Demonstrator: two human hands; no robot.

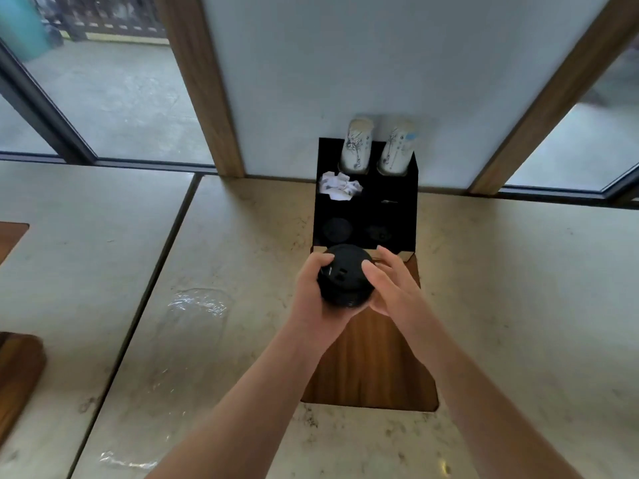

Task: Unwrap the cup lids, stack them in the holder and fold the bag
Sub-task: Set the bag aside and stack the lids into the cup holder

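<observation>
Both bare forearms reach in from the bottom edge and meet over the front of the holder. Between the hands sits a stack of black cup lids (346, 279), top lid facing the camera. The left hand (316, 288) wraps the stack from the left and below, fingertips curled over its upper rim. The right hand (389, 283) cups the right side, thumb lying across the top lid and fingers curved round the far edge.

Just behind the stack stands the black lid holder (397, 209), its front edge touching or nearly under the lids. Its two near wells show dark round lids inside; the left middle compartment holds crumpled white paper (340, 187); the two rear wells carry stacks of printed white paper cups (356, 146), tilted back toward the wall. A wooden board (373, 368) lies under the forearms, running back to the holder.

To the left, flat on the pale stone countertop (518, 305), lies the clear plastic bag (193, 305), crumpled and apart from the hands. A dark seam crosses the counter left of it. Behind rises a white wall panel (345, 63) framed by wooden posts, with windows either side showing grey pavement.
</observation>
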